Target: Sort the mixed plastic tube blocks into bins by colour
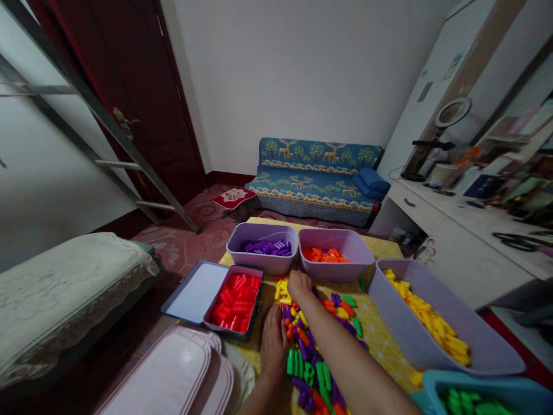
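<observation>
A mixed heap of plastic pieces (309,373) in green, purple, orange and yellow covers the middle of the yellow table. My left hand (273,340) lies flat along the heap's left edge, fingers stretched forward. My right hand (299,286) is at the far end of the heap beside some yellow pieces (283,292); its fingers are bent down, and their tips are hidden. Left of my hands, an open case (257,311) holds red pieces (237,301). Behind them stand a bin (262,264) with purple pieces (270,248) and a bin (339,273) with orange pieces (324,255).
To the right is a long bin (391,300) of yellow pieces, with a teal bin (496,380) of green pieces nearer. Stacked pale lids (168,369) lie at the left front. A sofa (317,181) stands beyond the table, a cabinet (466,230) at the right.
</observation>
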Action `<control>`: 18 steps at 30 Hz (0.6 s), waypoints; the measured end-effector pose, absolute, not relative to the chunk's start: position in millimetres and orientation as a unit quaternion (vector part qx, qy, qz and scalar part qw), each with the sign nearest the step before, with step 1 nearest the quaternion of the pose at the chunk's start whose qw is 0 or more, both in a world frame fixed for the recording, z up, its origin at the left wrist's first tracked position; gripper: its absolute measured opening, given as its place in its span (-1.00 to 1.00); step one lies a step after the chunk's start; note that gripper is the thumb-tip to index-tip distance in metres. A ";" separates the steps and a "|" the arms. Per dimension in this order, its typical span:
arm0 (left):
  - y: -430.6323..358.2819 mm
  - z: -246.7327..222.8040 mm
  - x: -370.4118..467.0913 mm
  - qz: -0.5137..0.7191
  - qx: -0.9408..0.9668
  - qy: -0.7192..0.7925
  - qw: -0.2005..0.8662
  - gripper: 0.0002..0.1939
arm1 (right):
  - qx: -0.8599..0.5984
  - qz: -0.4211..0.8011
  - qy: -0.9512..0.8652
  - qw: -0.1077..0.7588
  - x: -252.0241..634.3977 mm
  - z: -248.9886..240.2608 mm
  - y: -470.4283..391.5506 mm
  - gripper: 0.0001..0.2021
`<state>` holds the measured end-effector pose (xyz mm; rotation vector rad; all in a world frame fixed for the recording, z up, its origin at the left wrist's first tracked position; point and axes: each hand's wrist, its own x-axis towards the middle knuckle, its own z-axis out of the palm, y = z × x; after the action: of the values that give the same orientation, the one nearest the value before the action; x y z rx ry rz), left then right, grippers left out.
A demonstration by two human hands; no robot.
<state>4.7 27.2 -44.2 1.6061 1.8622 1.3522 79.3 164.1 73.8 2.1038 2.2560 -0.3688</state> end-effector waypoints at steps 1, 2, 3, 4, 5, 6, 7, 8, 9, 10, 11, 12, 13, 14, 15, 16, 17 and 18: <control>27.4 -44.8 4.7 0.479 0.564 0.652 0.165 -0.52 | 0.675 -0.113 0.729 0.016 78.5 71.6 161.4 -0.61; 27.8 -45.3 4.8 0.481 0.564 0.651 0.164 -0.52 | 0.672 -0.107 0.732 0.014 77.7 69.6 159.0 -0.61; 28.1 -45.7 4.9 0.484 0.562 0.651 0.162 -0.53 | 0.669 -0.102 0.736 0.012 77.1 67.9 157.0 -0.61; 28.4 -45.8 5.0 0.487 0.560 0.651 0.159 -0.53 | 0.666 -0.099 0.739 0.013 76.7 66.7 155.6 -0.61; 28.7 -45.6 5.2 0.490 0.559 0.650 0.158 -0.54 | 0.663 -0.097 0.742 0.015 76.7 66.1 154.8 -0.61; 28.9 -45.1 5.5 0.493 0.558 0.648 0.158 -0.54 | 0.660 -0.097 0.745 0.019 77.1 66.3 154.4 -0.61; 29.0 -44.1 5.8 0.497 0.555 0.647 0.160 -0.54 | 0.657 -0.098 0.747 0.024 78.1 67.2 154.3 -0.61; 28.9 -42.8 6.1 0.501 0.552 0.646 0.162 -0.54 | 0.653 -0.100 0.750 0.029 79.5 68.7 154.1 -0.61; 28.6 -41.2 6.5 0.506 0.547 0.646 0.165 -0.54 | 0.650 -0.101 0.753 0.032 81.4 70.7 153.7 -0.61; 28.2 -39.4 6.9 0.510 0.541 0.647 0.169 -0.53 | 0.646 -0.102 0.756 0.034 83.6 73.0 152.7 -0.60; 27.6 -37.6 7.2 0.514 0.535 0.648 0.174 -0.52 | 0.642 -0.102 0.759 0.034 86.0 75.5 150.9 -0.59; 27.0 -35.9 7.5 0.517 0.529 0.649 0.180 -0.51 | 0.638 -0.103 0.763 0.034 88.5 78.0 148.2 -0.59; 26.2 -34.2 7.7 0.519 0.524 0.649 0.186 -0.50 | 0.633 -0.104 0.767 0.035 91.0 80.5 144.5 -0.58; 25.5 -32.7 7.9 0.521 0.519 0.649 0.193 -0.49 | 0.627 -0.105 0.771 0.036 93.5 83.1 139.9 -0.58; 24.7 -31.3 8.0 0.523 0.516 0.649 0.199 -0.48 | 0.621 -0.108 0.776 0.038 96.0 85.6 134.6 -0.58; 24.1 -30.1 8.0 0.526 0.512 0.648 0.203 -0.47 | 0.613 -0.112 0.781 0.042 98.5 88.4 128.7 -0.59; 23.4 -29.0 8.0 0.530 0.509 0.647 0.205 -0.47 | 0.605 -0.116 0.786 0.048 101.3 91.4 122.4 -0.60; 22.9 -28.0 7.9 0.532 0.507 0.646 0.206 -0.48 | 0.597 -0.122 0.791 0.055 104.4 94.9 116.2 -0.61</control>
<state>7.9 22.9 -28.0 1.4125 1.7996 1.4834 104.4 116.2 94.9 1.8127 2.4017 -0.3695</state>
